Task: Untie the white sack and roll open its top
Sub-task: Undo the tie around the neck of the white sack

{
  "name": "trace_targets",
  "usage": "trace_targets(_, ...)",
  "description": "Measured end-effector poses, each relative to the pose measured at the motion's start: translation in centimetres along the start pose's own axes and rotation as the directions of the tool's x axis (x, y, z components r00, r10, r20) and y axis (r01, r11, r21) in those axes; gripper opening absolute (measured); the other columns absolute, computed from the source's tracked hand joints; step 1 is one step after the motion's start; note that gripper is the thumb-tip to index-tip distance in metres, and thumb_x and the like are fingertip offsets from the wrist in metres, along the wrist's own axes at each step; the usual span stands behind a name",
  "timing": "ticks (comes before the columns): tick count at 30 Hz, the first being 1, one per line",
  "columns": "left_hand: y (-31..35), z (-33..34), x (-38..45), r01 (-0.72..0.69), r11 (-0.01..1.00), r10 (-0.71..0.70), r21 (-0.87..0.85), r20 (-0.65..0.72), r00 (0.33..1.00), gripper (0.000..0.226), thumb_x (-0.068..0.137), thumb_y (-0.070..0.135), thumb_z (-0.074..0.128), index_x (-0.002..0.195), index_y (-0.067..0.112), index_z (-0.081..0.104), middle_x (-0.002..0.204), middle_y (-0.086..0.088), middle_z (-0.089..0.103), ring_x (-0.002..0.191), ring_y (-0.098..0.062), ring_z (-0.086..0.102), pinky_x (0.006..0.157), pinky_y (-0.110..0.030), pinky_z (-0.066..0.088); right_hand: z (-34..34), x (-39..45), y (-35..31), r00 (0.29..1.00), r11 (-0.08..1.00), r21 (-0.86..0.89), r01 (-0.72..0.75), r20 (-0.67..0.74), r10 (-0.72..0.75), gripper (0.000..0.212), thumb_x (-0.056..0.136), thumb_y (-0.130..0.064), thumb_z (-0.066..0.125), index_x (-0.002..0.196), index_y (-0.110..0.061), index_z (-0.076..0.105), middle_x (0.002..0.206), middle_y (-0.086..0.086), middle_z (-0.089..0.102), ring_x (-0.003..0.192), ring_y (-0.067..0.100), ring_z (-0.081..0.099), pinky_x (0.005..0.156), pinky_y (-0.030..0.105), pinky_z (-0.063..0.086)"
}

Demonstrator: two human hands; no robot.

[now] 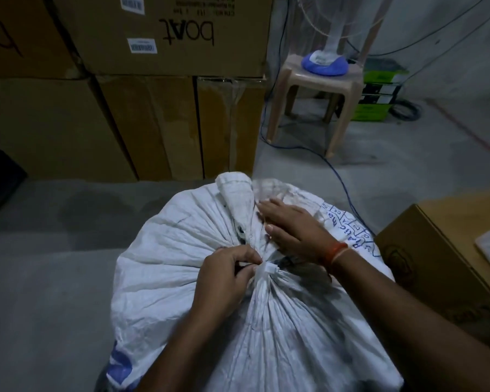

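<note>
White sack (181, 278) stands on the grey floor (54, 278), centre-bottom of view, full & bulging, its top gathered into a tight neck w/ creases fanning out all round. A pale tie (268, 269) wraps the neck; it's still knotted. The loose sack top (235, 193) above the tie flops away toward the boxes.

Left hand (227, 274) sits just left of the tie, fingers curled, thumb & fingertips pinching at the knot. Right hand (289, 227) lies flat on the loose sack top just beyond the tie, fingers straight, pressing the fabric down, not clenched. Orange thread bands (335, 253) circle the right wrist.

Behind the sack: stacked cardboard boxes (153, 108), the upper one printed "boat" upside down w/ barcode labels. Right of them a beige plastic stool (320, 80) carries a fan base (324, 63), blue & white. A blue cable (337, 176) runs across the floor past the stool toward the sack. Near right, another cardboard box (436, 264), just beside the sack.
</note>
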State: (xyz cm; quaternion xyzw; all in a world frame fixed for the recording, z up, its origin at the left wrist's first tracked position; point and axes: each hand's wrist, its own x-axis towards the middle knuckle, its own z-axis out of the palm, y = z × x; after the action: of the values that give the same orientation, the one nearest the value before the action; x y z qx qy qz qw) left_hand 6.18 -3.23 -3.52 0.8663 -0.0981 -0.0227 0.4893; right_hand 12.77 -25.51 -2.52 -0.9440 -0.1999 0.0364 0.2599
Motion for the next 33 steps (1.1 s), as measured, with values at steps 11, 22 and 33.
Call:
trace_targets(11,0.0,-0.5,-0.3,-0.050,0.999,0.050,0.000,-0.029,0.998,0.015,0.083,0.022,0.080,0.094,0.033,0.077,0.083,0.018,0.077,0.086,-0.005,0.073,0.079,-0.034,0.059,1.7,-9.7,-8.5,0.861,0.929,0.357,-0.099,-0.437,0.260,0.008,0.087,-0.023,0.080,0.088,-0.028,0.073,0.092,-0.013,0.072,0.093,0.009,0.070,0.074,0.019,0.052)
trace_targets(22,-0.5,0.0,-0.1,-0.069,0.997,0.069,0.022,-0.005,0.998,0.010,0.082,0.030,0.077,0.091,0.033,0.078,0.081,0.019,0.075,0.086,-0.007,0.071,0.079,-0.036,0.059,3.3,-7.7,-5.1,0.938,0.837,0.540,-0.090,-0.237,0.254,0.013,0.082,-0.011,0.087,0.083,-0.018,0.076,0.082,-0.003,0.075,0.074,0.012,0.072,0.065,0.028,0.057)
trace_targets(33,-0.3,-0.8,-0.4,-0.023,0.999,0.019,0.037,0.109,0.994,0.007,0.087,0.022,0.082,0.087,0.026,0.077,0.077,0.009,0.077,0.075,-0.006,0.071,0.074,-0.036,0.058,4.0,-8.4,-3.6,0.959,0.801,0.596,-0.062,-0.186,0.212,0.011,0.083,-0.006,0.086,0.087,-0.009,0.077,0.085,0.004,0.077,0.076,0.024,0.073,0.071,0.047,0.059)
